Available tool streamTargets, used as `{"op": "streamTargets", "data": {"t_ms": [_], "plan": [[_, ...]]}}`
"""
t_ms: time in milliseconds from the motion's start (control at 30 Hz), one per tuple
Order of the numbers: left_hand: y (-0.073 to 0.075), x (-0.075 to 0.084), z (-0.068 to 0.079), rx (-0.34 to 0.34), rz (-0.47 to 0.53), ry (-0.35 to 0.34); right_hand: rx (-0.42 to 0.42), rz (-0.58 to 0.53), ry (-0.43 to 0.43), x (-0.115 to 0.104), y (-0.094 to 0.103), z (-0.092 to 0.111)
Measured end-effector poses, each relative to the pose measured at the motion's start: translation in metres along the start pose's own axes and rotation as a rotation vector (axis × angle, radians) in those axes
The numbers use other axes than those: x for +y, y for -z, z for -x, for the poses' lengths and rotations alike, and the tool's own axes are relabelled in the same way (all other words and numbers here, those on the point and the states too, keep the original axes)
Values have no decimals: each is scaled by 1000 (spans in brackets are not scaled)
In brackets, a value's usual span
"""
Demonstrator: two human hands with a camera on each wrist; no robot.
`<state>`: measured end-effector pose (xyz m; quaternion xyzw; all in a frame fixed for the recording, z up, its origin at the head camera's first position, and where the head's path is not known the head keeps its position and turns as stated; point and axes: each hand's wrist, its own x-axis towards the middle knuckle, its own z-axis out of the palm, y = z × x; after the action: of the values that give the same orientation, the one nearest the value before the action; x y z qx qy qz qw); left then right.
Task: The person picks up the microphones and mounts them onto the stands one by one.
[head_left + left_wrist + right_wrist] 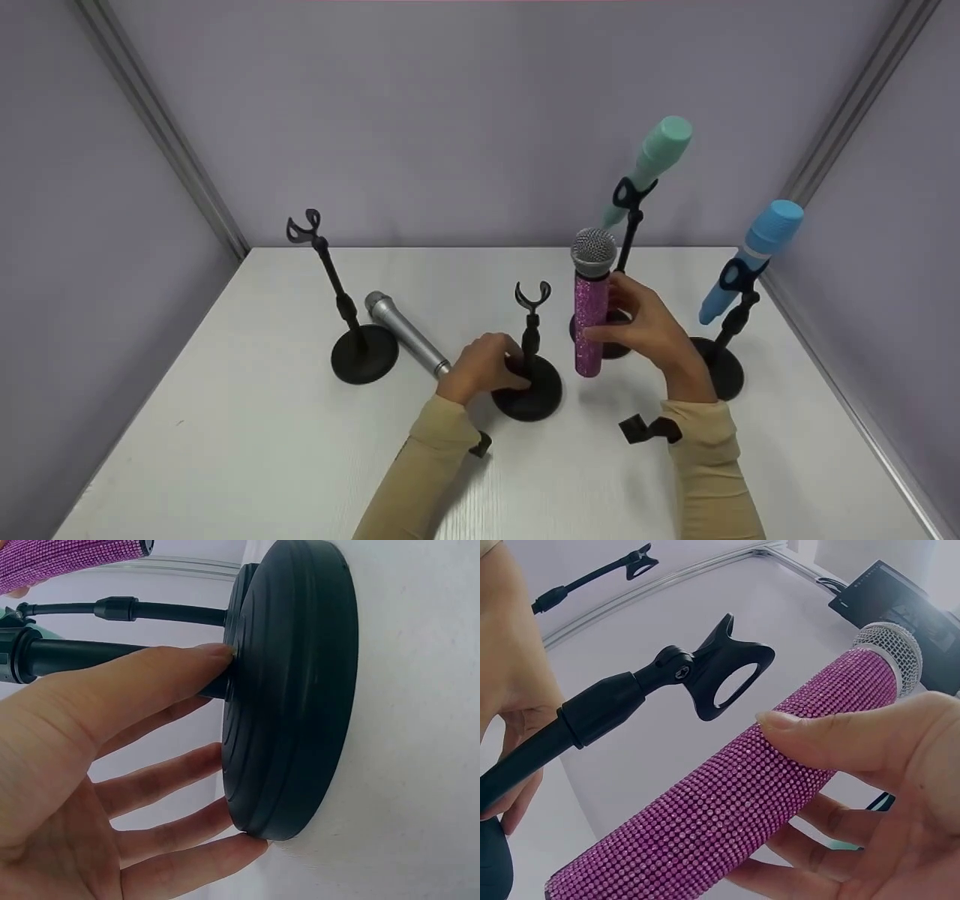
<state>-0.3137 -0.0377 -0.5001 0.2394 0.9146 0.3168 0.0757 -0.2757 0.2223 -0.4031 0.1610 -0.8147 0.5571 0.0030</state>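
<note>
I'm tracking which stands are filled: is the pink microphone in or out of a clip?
Out: the right hand holds the pink microphone, and the nearest clip sits empty beside it.

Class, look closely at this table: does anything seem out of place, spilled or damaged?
The silver microphone lies loose on the table beside the empty left-hand stand. That looks odd because the mint microphone and blue microphone are mounted above the tabletop. I see nothing spilled or damaged.
</note>
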Motion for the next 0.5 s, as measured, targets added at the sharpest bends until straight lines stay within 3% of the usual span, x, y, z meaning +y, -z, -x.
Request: {"op": "streamTargets", "data": {"t_ms": [500], "plan": [[2,-1,3,8,11,33,7,-38,-14,-3,-3,-4]]}}
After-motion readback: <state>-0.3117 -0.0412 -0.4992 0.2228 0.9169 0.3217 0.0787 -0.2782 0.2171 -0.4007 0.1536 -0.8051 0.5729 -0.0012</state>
